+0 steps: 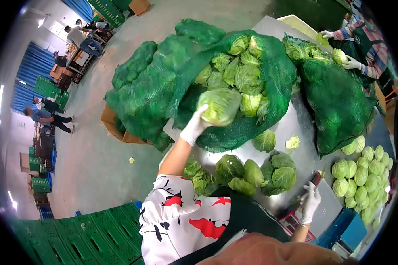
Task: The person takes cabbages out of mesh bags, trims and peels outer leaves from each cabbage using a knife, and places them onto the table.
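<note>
At the mouth of a green mesh sack (281, 75), the gloved left hand (193, 127) holds up a cabbage (220, 106).

Fingers clamp its lower left side, probably to bear the round weight; more heads (247, 79) show behind it, the sack's wide opening seemingly leaving them within reach. By a flat metal plate (331, 205), the gloved right hand (311, 202) is at a red-handled tool (316, 178); whether it grips, I cannot tell. Loose cabbages (230, 168) sit near the body, perhaps for easy reach.

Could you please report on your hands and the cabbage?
Left hand: grip on cabbage, at open net bag. Right hand: beside red handle, grip unclear. Loose cabbages between hands.
</note>
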Motion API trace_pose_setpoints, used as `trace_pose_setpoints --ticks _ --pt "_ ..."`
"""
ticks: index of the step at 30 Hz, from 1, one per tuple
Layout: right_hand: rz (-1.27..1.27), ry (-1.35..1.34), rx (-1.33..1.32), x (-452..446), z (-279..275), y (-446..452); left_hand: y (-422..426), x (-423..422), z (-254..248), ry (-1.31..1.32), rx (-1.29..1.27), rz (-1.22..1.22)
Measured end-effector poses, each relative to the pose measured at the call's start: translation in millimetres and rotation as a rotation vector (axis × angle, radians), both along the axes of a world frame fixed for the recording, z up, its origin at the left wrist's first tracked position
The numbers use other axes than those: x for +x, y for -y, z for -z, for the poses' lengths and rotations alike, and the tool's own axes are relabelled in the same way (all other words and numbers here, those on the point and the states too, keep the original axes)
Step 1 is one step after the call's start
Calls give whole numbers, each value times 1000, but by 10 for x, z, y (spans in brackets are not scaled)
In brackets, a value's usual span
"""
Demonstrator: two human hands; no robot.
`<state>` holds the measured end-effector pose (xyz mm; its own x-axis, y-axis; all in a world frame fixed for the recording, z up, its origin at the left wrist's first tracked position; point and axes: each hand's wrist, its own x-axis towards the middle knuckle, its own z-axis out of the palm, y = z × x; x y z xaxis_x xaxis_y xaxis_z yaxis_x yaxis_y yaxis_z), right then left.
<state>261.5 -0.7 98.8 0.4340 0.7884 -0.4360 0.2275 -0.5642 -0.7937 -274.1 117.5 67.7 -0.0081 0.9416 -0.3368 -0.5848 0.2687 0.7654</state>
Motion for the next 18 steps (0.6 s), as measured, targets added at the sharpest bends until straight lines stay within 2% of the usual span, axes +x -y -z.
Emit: trace_pose_setpoints --ticks 2,4,6,7,8,10,11,12,14,16,17,18 --pt "-144 -29 45 -272 53 46 235 493 -240 15 90 95" --pt "-275 -97 183 -632 40 104 438 998 -377 156 133 234" --pt "-219 -359 191 -1023 -140 212 692 1472 -490 326 -44 284" --pt "-244 -385 227 -1104 -86 289 811 1651 -424 423 -130 313" --pt "-258 -343 301 -1175 9 359 926 1810 -343 519 -218 344" --pt "-326 -194 100 -1235 -128 350 1143 2012 -69 508 -320 467" --pt "-396 18 -79 -1242 -153 284 1233 2145 137 433 -317 495" --pt "-389 42 -25 -1137 75 292 1256 2211 364 328 -380 597" --pt "-381 87 80 -811 939 236 1322 2255 709 110 -506 788" --pt "-262 -23 245 -517 1503 143 1251 2233 534 -549 -178 968" --pt "-221 -142 223 -415 1548 92 1249 2220 785 -967 125 820" --pt "-215 -204 208 -380 1565 83 1156 2184 234 -1127 25 836"
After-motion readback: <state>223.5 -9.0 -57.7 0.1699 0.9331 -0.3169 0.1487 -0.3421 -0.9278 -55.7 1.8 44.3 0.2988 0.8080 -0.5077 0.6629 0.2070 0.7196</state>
